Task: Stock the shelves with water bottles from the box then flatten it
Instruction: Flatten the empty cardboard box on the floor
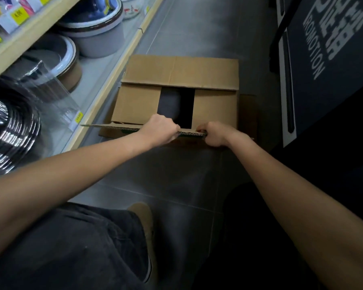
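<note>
Grey tiled floor (187, 174) runs under the box. Shelf unit (96, 65) stands left of the box and a dark panel (333, 80) w/ white "PROMOTION" lettering stands right of it.

Cardboard box (176, 70) sits on the floor just beside the shelf's wooden edge. Its far flap stands up, and 2 inner flaps lie flat w/ a dark gap between them.

On the shelf left of the box: a black ribbed stack (11, 130) nearest the camera, clear plastic wrap (46, 88), and beyond that a bowl (59, 57) and a grey pot (96, 36).

A brown shoe (145, 222) and dark trouser leg are on the near side of the box.

The box's near flap (117, 127) is seen edge-on, approx level. L hand (161, 130) has its fingers curled over that edge, gripping it. R hand (214, 133) grips the same edge just beside it, fingers wrapped tight.

A yellow price tag (78, 117) sits on the shelf lip, left of the box's near corner.
</note>
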A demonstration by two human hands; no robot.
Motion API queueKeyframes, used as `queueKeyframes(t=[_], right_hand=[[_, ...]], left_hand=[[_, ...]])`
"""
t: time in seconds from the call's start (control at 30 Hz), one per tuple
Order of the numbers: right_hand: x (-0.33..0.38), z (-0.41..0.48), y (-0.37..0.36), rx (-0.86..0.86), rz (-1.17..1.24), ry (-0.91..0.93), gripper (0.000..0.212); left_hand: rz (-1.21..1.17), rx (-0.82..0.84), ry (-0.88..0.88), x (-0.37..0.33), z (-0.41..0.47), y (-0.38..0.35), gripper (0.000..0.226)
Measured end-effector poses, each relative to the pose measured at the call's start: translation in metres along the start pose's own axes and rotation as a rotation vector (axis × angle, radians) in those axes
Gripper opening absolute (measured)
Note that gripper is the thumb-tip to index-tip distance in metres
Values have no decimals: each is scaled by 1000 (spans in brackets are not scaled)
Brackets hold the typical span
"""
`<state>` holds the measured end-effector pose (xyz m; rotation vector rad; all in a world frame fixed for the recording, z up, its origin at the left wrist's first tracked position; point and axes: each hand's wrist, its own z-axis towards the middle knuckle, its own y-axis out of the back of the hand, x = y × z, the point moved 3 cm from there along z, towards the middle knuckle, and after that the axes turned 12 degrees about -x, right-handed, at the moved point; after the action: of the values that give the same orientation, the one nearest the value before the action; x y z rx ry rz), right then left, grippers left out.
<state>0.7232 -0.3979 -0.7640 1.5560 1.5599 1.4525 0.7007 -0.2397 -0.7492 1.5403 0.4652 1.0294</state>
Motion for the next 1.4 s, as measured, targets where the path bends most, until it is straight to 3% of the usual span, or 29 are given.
queueKeyframes(t=[0.07, 0.17, 0.27, 0.37, 0.5, 0.63, 0.8, 0.87, 0.93, 1.0, 1.2, 1.4], right_hand=[[3, -4, -3, 186, 64, -28, 53], [15, -12, -17, 327, 61, 32, 58], [19, -14, -31, 415, 73, 44, 73], [19, -9, -30, 423, 1, 70, 82], [17, -9, -32, 357, 29, 104, 79], [13, -22, -42, 244, 71, 136, 72], [19, -43, -48, 71, 116, 186, 62], [23, -53, -54, 31, 161, 192, 60], [26, -61, -63, 24, 195, 195, 60], [27, -69, -70, 22, 204, 206, 61], [24, -80, -86, 61, 227, 254, 59], [16, -81, -94, 95, 309, 214, 65]], left_hand=[[-45, 31, -22, -11, -5, 3, 38], [-229, 131, 47, -23, -11, 9, 53], [-695, 385, 370, -14, -12, 3, 59], [-1085, 506, 754, 3, -9, -21, 43], [-1047, 534, 1023, 10, -6, -50, 23], [-1004, 600, 1021, -4, -7, -57, 28], [-860, 297, 1136, -14, -26, -61, 30], [-917, 186, 1312, -11, -31, -66, 49], [-955, 146, 1464, -7, -36, -65, 76], [-981, 162, 1550, -5, -38, -65, 88], [-892, 248, 1565, 0, -26, -84, 106], [-715, 212, 1578, 10, -15, -107, 99]])
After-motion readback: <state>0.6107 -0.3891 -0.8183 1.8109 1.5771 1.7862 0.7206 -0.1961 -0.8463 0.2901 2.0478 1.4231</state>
